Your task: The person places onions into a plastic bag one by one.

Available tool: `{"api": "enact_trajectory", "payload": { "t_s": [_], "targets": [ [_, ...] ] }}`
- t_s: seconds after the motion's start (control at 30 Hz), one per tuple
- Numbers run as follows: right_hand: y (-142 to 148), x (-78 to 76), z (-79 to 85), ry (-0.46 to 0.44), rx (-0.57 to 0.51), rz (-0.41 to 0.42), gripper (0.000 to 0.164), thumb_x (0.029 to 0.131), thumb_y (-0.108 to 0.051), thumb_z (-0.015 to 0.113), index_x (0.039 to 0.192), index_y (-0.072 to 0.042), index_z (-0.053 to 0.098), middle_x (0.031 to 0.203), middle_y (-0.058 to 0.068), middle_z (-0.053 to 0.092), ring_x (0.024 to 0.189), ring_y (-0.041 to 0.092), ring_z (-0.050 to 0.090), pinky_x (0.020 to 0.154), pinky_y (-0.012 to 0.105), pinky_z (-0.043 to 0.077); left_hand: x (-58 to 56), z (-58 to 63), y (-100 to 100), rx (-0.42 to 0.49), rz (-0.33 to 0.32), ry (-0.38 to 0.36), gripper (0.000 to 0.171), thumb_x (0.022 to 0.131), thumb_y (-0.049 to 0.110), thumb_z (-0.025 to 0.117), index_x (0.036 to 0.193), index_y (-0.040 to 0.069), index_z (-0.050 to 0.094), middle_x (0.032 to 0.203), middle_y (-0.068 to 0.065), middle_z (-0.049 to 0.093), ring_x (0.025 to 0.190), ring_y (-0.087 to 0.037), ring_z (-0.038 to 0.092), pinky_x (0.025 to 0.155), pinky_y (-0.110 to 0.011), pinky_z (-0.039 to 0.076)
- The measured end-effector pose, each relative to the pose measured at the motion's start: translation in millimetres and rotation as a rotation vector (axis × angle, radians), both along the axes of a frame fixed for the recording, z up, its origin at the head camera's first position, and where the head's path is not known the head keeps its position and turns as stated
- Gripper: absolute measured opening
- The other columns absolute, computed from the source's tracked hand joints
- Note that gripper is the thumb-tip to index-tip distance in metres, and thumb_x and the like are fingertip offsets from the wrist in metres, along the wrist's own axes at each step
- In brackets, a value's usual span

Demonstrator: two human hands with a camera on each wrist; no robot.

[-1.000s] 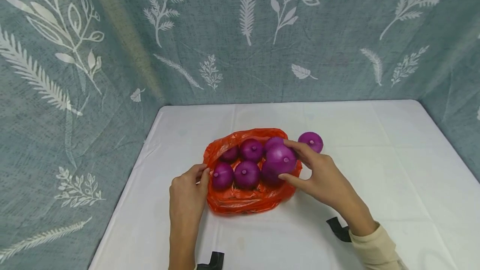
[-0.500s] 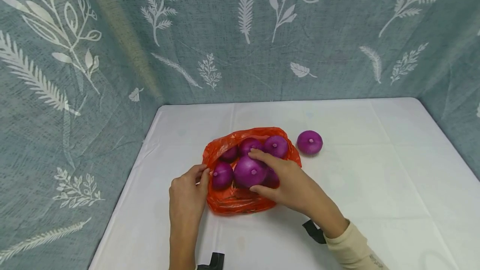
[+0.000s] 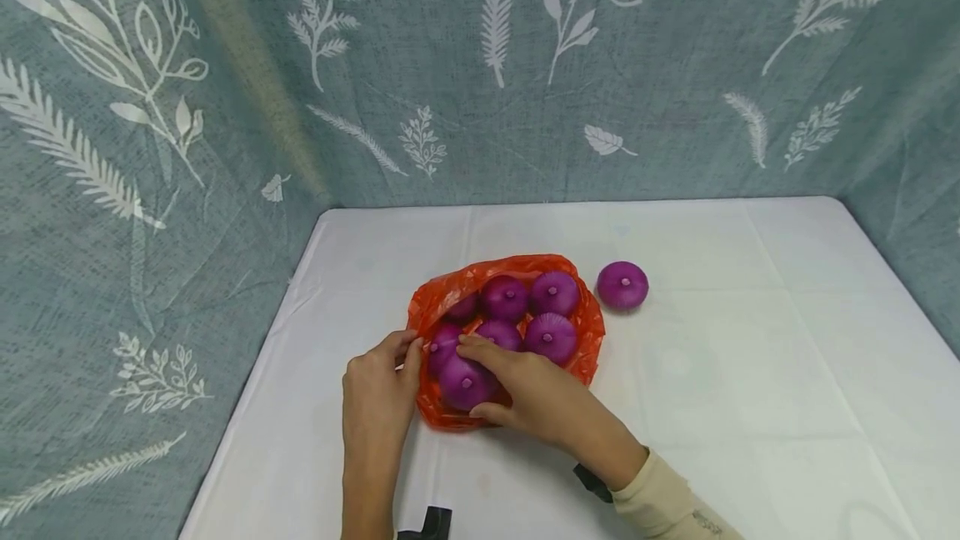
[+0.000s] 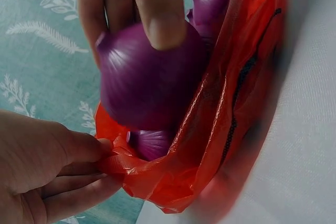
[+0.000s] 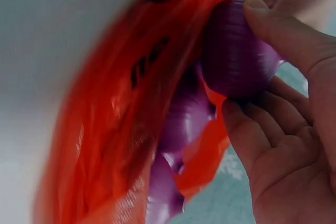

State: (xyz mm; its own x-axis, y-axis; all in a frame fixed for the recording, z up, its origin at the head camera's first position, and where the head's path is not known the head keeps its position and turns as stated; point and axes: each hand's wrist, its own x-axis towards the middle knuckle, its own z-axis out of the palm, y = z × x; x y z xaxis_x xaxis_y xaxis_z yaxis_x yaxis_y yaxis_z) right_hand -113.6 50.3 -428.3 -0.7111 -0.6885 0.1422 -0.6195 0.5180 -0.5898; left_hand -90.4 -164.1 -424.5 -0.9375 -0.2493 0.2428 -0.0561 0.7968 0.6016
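An orange-red plastic bag (image 3: pixel 437 294) lies with its mouth wide apart in the head view, several purple onions (image 3: pixel 551 338) inside. At its left rim my left hand (image 3: pixel 378 390) pinches the plastic between thumb and fingers, as the left wrist view also shows. My right hand (image 3: pixel 543 398) grips one onion (image 3: pixel 462 383) by its sides, over the near left part of the bag. In the right wrist view the thumb lies on top of this onion (image 5: pixel 233 51) and the fingers lie beneath. Whether it touches the onions below I cannot tell.
One loose onion (image 3: pixel 622 286) sits on the white tablecloth (image 3: pixel 750 340), just right of the bag. Blue-green curtains (image 3: pixel 525 140) with white leaf prints stand behind and at both sides of the table. Black print (image 5: pixel 149 61) marks the bag's side.
My right hand has carried its onion leftward and nearer to me across the bag's mouth, uncovering the onions on the right. My left hand stays at the rim. The loose onion has not moved.
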Motion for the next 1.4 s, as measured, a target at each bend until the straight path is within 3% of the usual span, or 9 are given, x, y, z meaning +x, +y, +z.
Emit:
{"api": "enact_trajectory", "payload": {
  "t_s": [0.3,0.67,0.77,0.9,1.07,1.17,1.23,1.33,1.4],
  "targets": [
    [-14,1.6,-8.0,0.039,0.094,-0.006,0.075,0.093,-0.027,0.083,0.158,-0.010,0.049,0.160,0.007,0.052,0.147,0.019,0.050,0.110,0.034,0.053,1.0,-2.1,0,0.014,-0.010,0.003,0.023,0.102,0.015,0.072,0.117,-0.002,0.078,0.101,-0.018,0.080,0.094,-0.036,0.079,0.082,-0.049,0.065],
    [-26,7.1,-17.3,0.207,0.246,-0.011,0.073,0.095,-0.030,0.079,0.157,-0.006,0.049,0.164,0.011,0.046,0.152,0.021,0.043,0.101,0.030,0.058,0.1,-2.2,-1,0.014,-0.012,0.019,0.023,0.101,0.014,0.072,0.117,-0.002,0.078,0.101,-0.018,0.080,0.093,-0.036,0.079,0.081,-0.049,0.065],
    [-26,8.7,-19.1,0.227,0.254,-0.001,0.072,0.096,-0.029,0.078,0.157,-0.006,0.048,0.166,0.011,0.043,0.154,0.022,0.040,0.102,0.029,0.057,0.5,-2.6,-1,0.016,-0.013,0.027,0.022,0.101,0.013,0.072,0.116,-0.002,0.078,0.100,-0.018,0.080,0.092,-0.036,0.080,0.080,-0.049,0.066],
    [-22,7.9,-17.4,0.172,0.220,0.004,0.075,0.096,-0.031,0.079,0.159,-0.007,0.046,0.167,0.010,0.042,0.154,0.021,0.039,0.106,0.032,0.055,0.6,-2.9,-1,0.016,-0.019,0.041,0.021,0.100,0.012,0.073,0.115,-0.002,0.078,0.099,-0.018,0.080,0.090,-0.035,0.080,0.079,-0.048,0.066],
    [-10,2.8,-10.4,0.044,0.100,0.002,0.078,0.097,-0.035,0.077,0.163,-0.013,0.042,0.166,0.008,0.044,0.146,0.021,0.052,0.107,0.034,0.055,-0.4,-3.0,-2,0.015,-0.028,0.049,0.022,0.100,0.013,0.074,0.115,-0.002,0.078,0.099,-0.018,0.080,0.091,-0.035,0.080,0.079,-0.048,0.066],
    [0,-3.0,-6.3,0.012,0.015,-0.002,0.076,0.098,-0.034,0.076,0.163,-0.015,0.042,0.166,0.005,0.043,0.140,0.022,0.058,0.107,0.035,0.054,-0.6,-2.9,-2,0.023,-0.025,0.045,0.022,0.101,0.012,0.074,0.116,-0.002,0.078,0.099,-0.018,0.080,0.092,-0.036,0.080,0.080,-0.048,0.066],
    [7,-7.4,-3.6,0.011,-0.030,-0.014,0.075,0.099,-0.032,0.076,0.164,-0.017,0.041,0.168,0.003,0.041,0.117,0.020,0.073,0.104,0.033,0.057,-0.2,-3.1,-2,0.027,-0.019,0.038,0.022,0.101,0.012,0.073,0.116,-0.002,0.078,0.100,-0.018,0.080,0.094,-0.036,0.079,0.080,-0.048,0.066],
    [18,-14.6,1.8,0.044,-0.070,-0.058,0.073,0.100,-0.030,0.077,0.163,-0.020,0.042,0.167,-0.001,0.042,0.104,0.018,0.076,0.103,0.034,0.058,0.6,-3.8,-3,0.032,-0.012,0.028,0.022,0.101,0.013,0.073,0.117,-0.002,0.078,0.100,-0.018,0.080,0.095,-0.036,0.079,0.081,-0.048,0.066],
    [25,-19.3,6.0,0.057,-0.086,-0.097,0.073,0.100,-0.029,0.076,0.163,-0.024,0.041,0.167,-0.004,0.042,0.081,0.016,0.073,0.097,0.033,0.061,0.9,-4.4,-4,0.031,-0.008,0.028,0.022,0.100,0.013,0.073,0.117,-0.002,0.078,0.101,-0.018,0.080,0.095,-0.036,0.079,0.081,-0.048,0.066]
  ]
}}
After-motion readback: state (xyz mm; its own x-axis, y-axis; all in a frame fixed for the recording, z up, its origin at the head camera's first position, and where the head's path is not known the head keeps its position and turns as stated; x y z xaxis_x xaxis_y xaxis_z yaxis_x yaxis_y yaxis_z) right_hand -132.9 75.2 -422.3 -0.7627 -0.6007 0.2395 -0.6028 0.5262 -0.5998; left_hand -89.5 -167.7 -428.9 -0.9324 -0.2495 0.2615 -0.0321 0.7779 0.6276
